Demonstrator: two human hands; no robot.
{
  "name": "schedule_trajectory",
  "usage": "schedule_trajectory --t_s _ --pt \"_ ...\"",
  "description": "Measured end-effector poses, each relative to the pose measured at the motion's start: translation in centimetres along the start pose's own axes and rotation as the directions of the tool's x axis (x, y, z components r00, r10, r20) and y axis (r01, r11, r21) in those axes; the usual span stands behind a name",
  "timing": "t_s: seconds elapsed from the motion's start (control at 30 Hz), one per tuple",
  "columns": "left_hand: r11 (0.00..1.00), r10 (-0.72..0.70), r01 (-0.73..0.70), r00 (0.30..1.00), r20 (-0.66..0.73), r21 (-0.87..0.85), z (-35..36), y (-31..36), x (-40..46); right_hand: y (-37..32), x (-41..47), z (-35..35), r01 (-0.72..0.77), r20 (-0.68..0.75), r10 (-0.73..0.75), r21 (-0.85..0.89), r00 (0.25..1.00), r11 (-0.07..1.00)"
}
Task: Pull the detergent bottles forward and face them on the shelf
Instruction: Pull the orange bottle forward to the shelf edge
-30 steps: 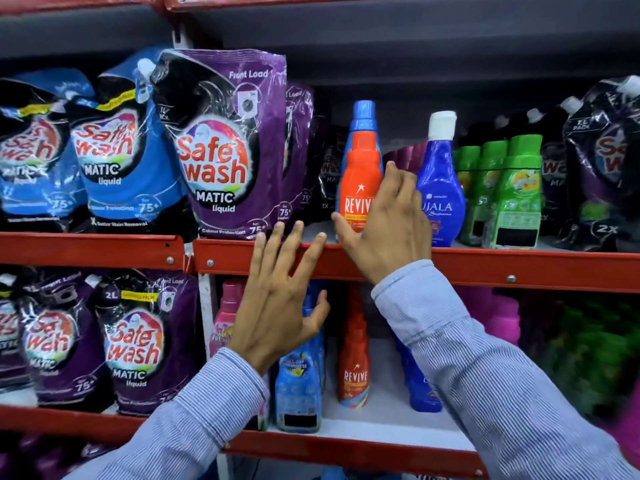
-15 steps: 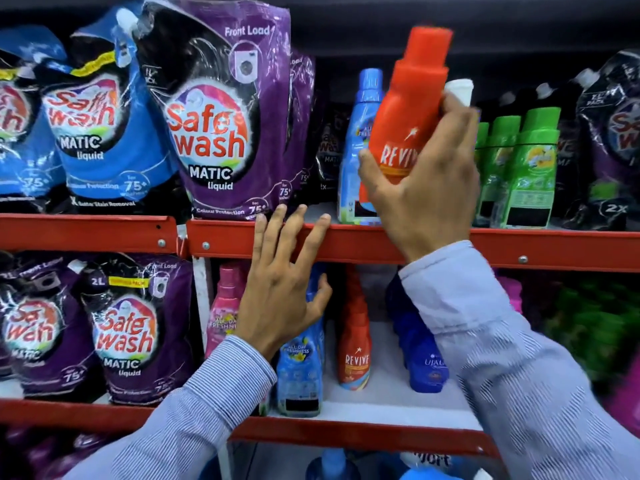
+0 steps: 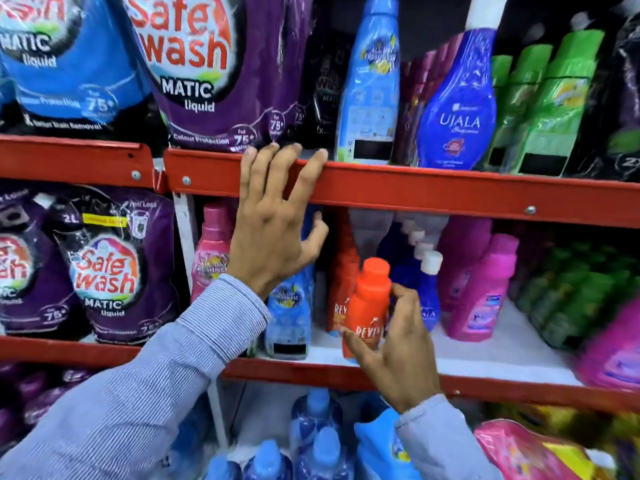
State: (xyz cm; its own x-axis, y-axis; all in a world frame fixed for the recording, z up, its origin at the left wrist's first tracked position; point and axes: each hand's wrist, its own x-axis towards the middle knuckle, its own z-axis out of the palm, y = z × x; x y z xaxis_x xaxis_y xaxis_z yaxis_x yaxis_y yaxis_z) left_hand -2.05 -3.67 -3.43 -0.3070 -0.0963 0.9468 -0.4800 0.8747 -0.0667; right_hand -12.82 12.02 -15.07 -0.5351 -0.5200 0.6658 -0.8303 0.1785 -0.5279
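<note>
Down came the orange Revive bottle (image 3: 369, 306) from the upper shelf: half a second before it was held high in the upper centre of the frame, and now it stood at the front edge of the middle shelf (image 3: 485, 362), lower centre, upright, label facing out. Right hand (image 3: 398, 351) was around it, thumb low on the label's left side, fingers (image 3: 405, 299) curled at its right shoulder, so a grip on the bottle, though rather loose. Left hand (image 3: 273, 233) had hardly moved, spread flat with fingers open, fingertips resting on the red rail of the upper shelf (image 3: 433, 192), centre frame. Both sleeves were pale striped cloth.

Just behind the held bottle stood a second orange Revive bottle (image 3: 341, 292), with a light-blue bottle (image 3: 289, 317) to its left and a white-capped blue bottle (image 3: 429, 292) to its right. Pink bottles (image 3: 485, 292) sat further right, blurred. Up on the top shelf, a tall light-blue bottle (image 3: 369, 84) and the blue Ujala bottle (image 3: 457, 109) stood near the front, green bottles (image 3: 550, 109) beside them, and purple Safe Wash pouches (image 3: 207, 74) filled the upper left.
</note>
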Motion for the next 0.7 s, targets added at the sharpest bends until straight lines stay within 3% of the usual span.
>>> schedule_trajectory --t_s 0.33,0.57,0.7 --pt "1.000 -0.023 0.022 0.999 0.047 0.009 -0.7 0.4 -0.2 2.2 0.5 5.3 -0.124 0.131 0.136 -0.096 0.982 0.988" --pt "0.998 -0.052 0.050 0.997 0.065 0.032 -1.0 0.8 -0.1 2.2 0.1 5.8 -0.175 0.137 0.185 -0.079 0.973 0.981" --pt "0.997 -0.054 0.049 0.994 0.091 0.055 -1.2 0.9 -0.4 2.1 -0.3 4.8 -0.153 0.210 0.167 -0.084 0.963 0.985"
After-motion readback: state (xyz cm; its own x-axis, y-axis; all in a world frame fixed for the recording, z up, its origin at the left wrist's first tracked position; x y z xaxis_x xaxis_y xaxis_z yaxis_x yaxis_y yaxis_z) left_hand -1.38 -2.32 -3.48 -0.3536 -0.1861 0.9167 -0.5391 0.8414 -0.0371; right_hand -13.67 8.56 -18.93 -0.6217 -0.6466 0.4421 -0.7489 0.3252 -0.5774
